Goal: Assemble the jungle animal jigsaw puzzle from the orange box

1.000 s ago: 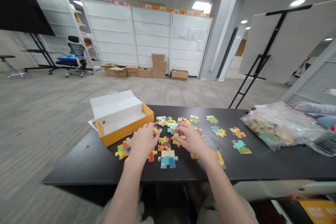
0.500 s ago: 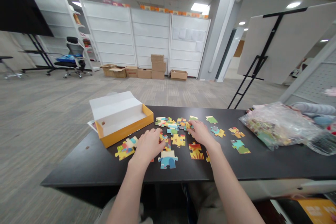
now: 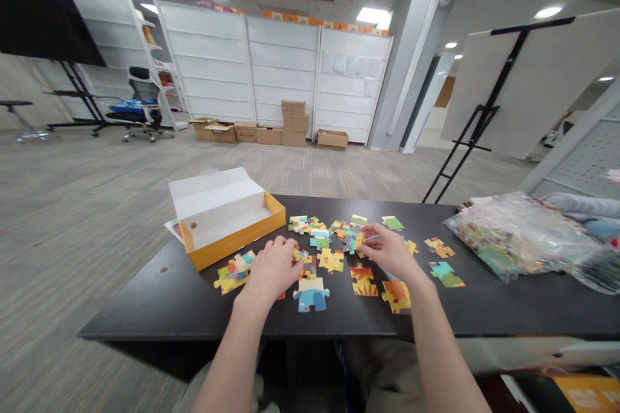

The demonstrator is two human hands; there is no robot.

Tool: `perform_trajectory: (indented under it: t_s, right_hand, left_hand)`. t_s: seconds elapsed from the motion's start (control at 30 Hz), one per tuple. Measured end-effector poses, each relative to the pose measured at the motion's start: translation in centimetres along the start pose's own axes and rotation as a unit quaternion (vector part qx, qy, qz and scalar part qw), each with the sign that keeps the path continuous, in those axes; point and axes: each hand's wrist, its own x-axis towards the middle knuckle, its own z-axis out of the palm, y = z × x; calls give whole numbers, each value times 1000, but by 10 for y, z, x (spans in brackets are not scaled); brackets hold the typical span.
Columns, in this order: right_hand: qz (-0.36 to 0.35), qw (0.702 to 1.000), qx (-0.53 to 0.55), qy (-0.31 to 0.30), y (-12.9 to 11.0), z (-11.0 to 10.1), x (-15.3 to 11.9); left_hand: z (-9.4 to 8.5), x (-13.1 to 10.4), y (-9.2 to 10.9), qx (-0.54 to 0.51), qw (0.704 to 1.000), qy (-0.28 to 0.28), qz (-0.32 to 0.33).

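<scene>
Several puzzle pieces lie on the black table [image 3: 194, 310]. My left hand [image 3: 275, 266] is over pieces left of the middle, its fingers curled down at a colourful piece [image 3: 304, 259]; whether it grips one is hidden. My right hand [image 3: 388, 250] has thumb and fingertips close together beside a yellow and blue piece [image 3: 357, 241], which it seems to pinch. Between the hands lies a yellow piece [image 3: 331, 261]. Nearer me are a blue elephant piece [image 3: 310, 295], an orange and yellow piece [image 3: 363, 280] and an orange piece [image 3: 397, 297].
An open white and yellow box [image 3: 232, 232] stands at the table's left. Plastic-wrapped items [image 3: 523, 232] lie at the right, near a green and teal piece [image 3: 447, 274]. Beyond the table are cardboard boxes [image 3: 294, 124], an office chair [image 3: 140, 103] and an easel board [image 3: 527, 84].
My right hand has moved right and slightly lifted, uncovering pieces at the middle and the orange piece near the front. My left hand has hardly moved. The view has shifted slightly.
</scene>
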Motion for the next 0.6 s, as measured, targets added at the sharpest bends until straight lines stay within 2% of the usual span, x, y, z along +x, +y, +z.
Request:
perform_trajectory:
  t_s: [0.1, 0.2, 0.27, 0.33, 0.4, 0.43, 0.6]
  right_hand:
    - [27, 996, 80, -26, -6, -10, -9]
    - [32, 988, 142, -60, -15, -16, -14]
    - [28, 980, 178, -89, -22, -15, -15]
    - [20, 972, 202, -116, -29, -12, -16]
    - [12, 968, 209, -138, -34, -8, -17]
    - [10, 967, 207, -148, -36, -7, -18]
    - [24, 964, 207, -166, -33, -1, -17]
  left_hand:
    - [2, 2, 1, -49, 998, 32, 8]
    - [2, 3, 10, -191, 978, 51, 62]
    - [3, 1, 19, -314, 943, 24, 107]
    - [4, -1, 30, -425, 895, -31, 129]
    - [6, -2, 38, -493, 857, -75, 133]
    - [7, -3, 41, -507, 847, -85, 135]
    - [12, -4, 50, -482, 860, -85, 144]
